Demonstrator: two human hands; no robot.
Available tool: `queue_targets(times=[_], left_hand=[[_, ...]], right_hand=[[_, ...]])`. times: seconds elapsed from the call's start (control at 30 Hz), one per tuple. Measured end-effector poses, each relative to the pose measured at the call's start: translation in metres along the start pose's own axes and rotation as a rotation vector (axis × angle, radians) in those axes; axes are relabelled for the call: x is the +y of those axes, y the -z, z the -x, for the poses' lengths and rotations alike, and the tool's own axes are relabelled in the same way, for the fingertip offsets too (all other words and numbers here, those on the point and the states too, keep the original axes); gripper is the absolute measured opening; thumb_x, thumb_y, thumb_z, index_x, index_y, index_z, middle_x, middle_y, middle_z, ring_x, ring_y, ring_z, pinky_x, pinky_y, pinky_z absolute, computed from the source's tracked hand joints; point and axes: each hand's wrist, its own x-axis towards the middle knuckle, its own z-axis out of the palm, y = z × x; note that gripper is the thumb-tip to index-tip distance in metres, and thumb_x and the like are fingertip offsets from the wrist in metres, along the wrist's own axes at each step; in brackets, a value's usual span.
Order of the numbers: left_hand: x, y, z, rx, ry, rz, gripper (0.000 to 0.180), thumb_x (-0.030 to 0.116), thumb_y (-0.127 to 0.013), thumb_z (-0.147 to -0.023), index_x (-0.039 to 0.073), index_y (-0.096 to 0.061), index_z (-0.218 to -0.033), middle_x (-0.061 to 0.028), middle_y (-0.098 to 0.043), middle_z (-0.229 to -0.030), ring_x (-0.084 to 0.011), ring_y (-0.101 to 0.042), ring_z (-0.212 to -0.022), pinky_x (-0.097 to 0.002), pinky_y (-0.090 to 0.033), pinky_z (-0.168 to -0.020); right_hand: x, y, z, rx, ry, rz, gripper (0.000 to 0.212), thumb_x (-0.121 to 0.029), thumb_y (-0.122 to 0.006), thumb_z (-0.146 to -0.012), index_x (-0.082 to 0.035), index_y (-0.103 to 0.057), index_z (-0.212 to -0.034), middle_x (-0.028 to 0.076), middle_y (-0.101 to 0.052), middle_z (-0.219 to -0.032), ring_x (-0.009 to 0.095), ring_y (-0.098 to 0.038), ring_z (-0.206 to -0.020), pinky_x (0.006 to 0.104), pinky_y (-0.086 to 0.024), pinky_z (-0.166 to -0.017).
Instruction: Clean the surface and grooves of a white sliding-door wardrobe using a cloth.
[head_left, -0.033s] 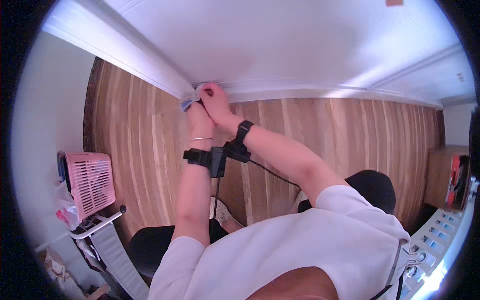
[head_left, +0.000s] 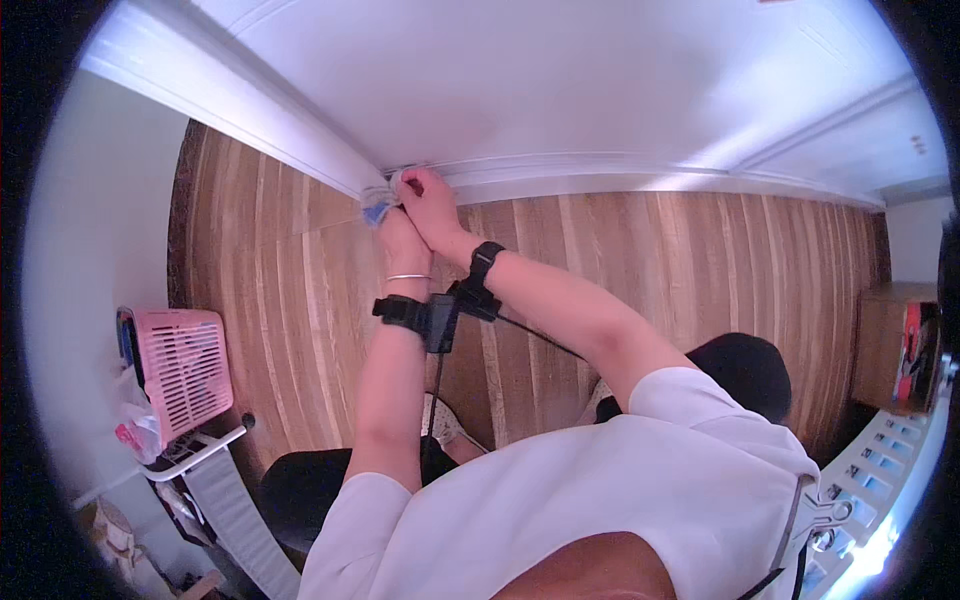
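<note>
At the corner of a white panel (head_left: 520, 110), my two hands are close together over a crumpled grey and blue cloth (head_left: 375, 207). My left hand (head_left: 402, 240) reaches to the cloth, its fingers mostly hidden by the cloth and the other hand; it seems closed on it. Curled inward, the fingers of my right hand (head_left: 432, 203) pinch a pale edge of the same cloth beside the panel corner. The right hand partly overlaps the left. A black strap with a small box and cable sits on each wrist, and a thin bangle circles the left one.
A wood-plank floor (head_left: 640, 270) lies beneath my arms. On the left stand a pink slatted basket (head_left: 185, 370) and a grey folding frame (head_left: 235, 520). To the right are a wooden box (head_left: 880, 345) and a white slotted rack (head_left: 870, 470).
The cloth has shifted slightly, with its blue patch now lying differently. My left wrist has moved a little to the right; both hands stay at the panel corner.
</note>
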Motion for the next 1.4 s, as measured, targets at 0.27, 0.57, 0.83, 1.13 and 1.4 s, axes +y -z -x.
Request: queue_targets(times=[0.27, 0.57, 0.83, 1.13, 1.4], left_hand=[[-0.062, -0.014, 0.018, -0.104, -0.558, -0.828, 0.031, 0.015, -0.055, -0.092, -0.008, -0.055, -0.113, -0.0264, -0.059, -0.116, -0.0367, -0.059, -0.102, -0.0421, -0.046, -0.087], [-0.13, -0.131, 0.095, -0.587, -0.672, -0.807, 0.038, 0.009, -0.049, -0.088, -0.008, -0.054, -0.122, -0.0292, -0.051, -0.13, -0.0422, -0.048, -0.122, -0.0464, -0.036, -0.107], [-0.153, -0.23, 0.135, -1.187, -0.093, -0.758, 0.032, 0.017, -0.05, -0.094, -0.001, -0.059, -0.119, -0.0219, -0.063, -0.116, -0.0389, -0.058, -0.111, -0.0444, -0.045, -0.095], [-0.059, -0.222, 0.174, -1.058, 0.215, -0.502, 0.048, 0.044, -0.044, -0.1, 0.007, -0.054, -0.129, -0.0022, -0.059, -0.117, -0.0135, -0.052, -0.103, -0.0313, -0.041, -0.093], [0.058, -0.309, 0.186, -1.248, 0.16, -0.067, 0.031, 0.025, -0.05, -0.098, 0.006, -0.06, -0.12, 0.0014, -0.06, -0.103, -0.0084, -0.052, -0.088, -0.0249, -0.042, -0.079]], right_hand=[[0.01, 0.093, -0.003, -0.487, 0.443, 0.81, 0.027, -0.01, -0.049, -0.09, 0.004, -0.061, -0.11, 0.023, -0.059, -0.117, 0.04, -0.056, -0.109, 0.0437, -0.046, -0.094], [-0.025, 0.276, -0.022, -0.722, 0.373, 1.262, 0.042, -0.017, -0.063, -0.081, 0.0, -0.059, -0.119, 0.022, -0.055, -0.13, 0.038, -0.049, -0.123, 0.0438, -0.042, -0.104], [-0.082, 0.394, 0.041, -0.381, 0.104, 1.058, 0.046, -0.016, -0.059, -0.087, -0.001, -0.05, -0.129, 0.019, -0.055, -0.13, 0.035, -0.051, -0.122, 0.0443, -0.038, -0.106], [-0.127, 0.395, 0.034, -0.218, -0.234, 0.612, 0.036, -0.016, -0.068, -0.087, -0.001, -0.056, -0.116, 0.009, -0.062, -0.11, 0.017, -0.06, -0.098, 0.0319, -0.051, -0.084], [-0.334, 0.402, -0.003, -0.428, -0.055, 0.865, 0.046, -0.022, -0.073, -0.086, -0.002, -0.051, -0.121, 0.01, -0.058, -0.109, 0.015, -0.06, -0.093, 0.0293, -0.053, -0.077]])
